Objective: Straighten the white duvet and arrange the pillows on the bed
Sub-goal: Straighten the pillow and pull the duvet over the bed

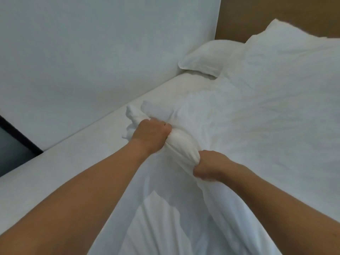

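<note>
Lighting soft, diffuse, moderately dim; no distinct source visible. Cool bluish-grey cast on the wall (pixel 92 52); warmer tone on the headboard (pixel 276 15). Shadows faint and soft-edged, mainly in folds of the duvet (pixel 257 116) and under the pillow (pixel 206 56) by the wall. No glare. Overall image slightly soft, compression smearing fine fabric texture. Wide-angle stretch enlarges the forearms at the bottom edge; the bed's wall-side edge runs slanted.

Two bare forearms, sleeveless as far as visible, ending in left hand (pixel 150 134) and right hand (pixel 211 165), no rings or watch.
</note>
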